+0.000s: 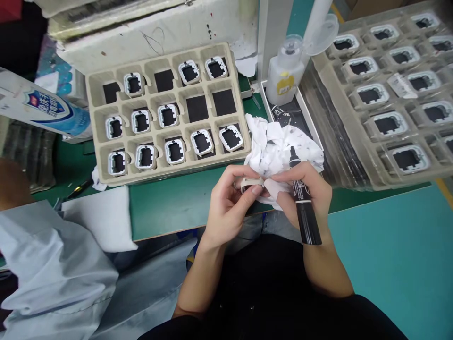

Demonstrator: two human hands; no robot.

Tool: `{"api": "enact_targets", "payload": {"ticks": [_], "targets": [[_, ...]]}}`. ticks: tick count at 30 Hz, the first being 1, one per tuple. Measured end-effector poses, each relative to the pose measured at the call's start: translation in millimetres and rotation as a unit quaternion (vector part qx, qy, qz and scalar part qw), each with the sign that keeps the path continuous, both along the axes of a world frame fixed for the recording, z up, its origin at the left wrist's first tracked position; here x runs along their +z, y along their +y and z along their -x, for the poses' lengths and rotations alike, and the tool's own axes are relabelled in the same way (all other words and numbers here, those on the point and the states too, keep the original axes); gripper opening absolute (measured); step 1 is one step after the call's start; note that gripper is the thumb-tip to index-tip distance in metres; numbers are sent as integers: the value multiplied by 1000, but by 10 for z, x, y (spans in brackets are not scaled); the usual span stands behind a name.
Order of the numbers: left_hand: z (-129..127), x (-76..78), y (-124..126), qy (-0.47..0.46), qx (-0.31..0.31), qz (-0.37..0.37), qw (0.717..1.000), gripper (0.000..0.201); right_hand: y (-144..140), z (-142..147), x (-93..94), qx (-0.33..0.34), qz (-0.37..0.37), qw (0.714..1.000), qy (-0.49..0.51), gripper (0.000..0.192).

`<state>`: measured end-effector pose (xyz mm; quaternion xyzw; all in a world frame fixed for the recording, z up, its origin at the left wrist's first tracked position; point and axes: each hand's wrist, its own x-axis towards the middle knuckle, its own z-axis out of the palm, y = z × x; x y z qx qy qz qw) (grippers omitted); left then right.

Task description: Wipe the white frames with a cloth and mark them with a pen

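My left hand (228,205) pinches a small white square frame part (252,183) just past the near edge of the green table. My right hand (307,189) touches the same part with its fingertips and grips a black marker pen (302,198), tip pointing up. A crumpled white cloth (279,146), stained with ink, lies right behind both hands. The beige pulp tray (166,111) to the left holds several of the same white-framed parts, with some pockets showing only black squares.
A second tray (389,94) under clear film holds several more parts at the right. A white pump bottle (285,71) stands in a shallow box behind the cloth. A person's light-blue sleeve (53,264) is at lower left, near a white foam pad (102,217).
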<state>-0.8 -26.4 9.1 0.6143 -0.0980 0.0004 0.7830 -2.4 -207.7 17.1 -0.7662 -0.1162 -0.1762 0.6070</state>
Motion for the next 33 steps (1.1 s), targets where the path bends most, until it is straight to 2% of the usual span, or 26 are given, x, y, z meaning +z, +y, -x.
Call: {"api": "enact_targets", "payload": {"ticks": [5,13,21,27,33], "targets": [[-2,5,4,5,-9,2,1000,19,-1,-3,-22,5,-6,1000,-10,27],[-22,29,54,54,-79,87,992,18,75,-1,22,-15,-15,998,-58,22],[-29,95,75,95,-74,108,987,30,73,16,-5,-66,3,995,-73,9],[-37,99,87,73,-81,140,984,28,47,3,-55,-102,2,986,-131,22],[-34,79,113,70,-114,155,979,28,59,9,-65,-107,8,987,-117,23]]}}
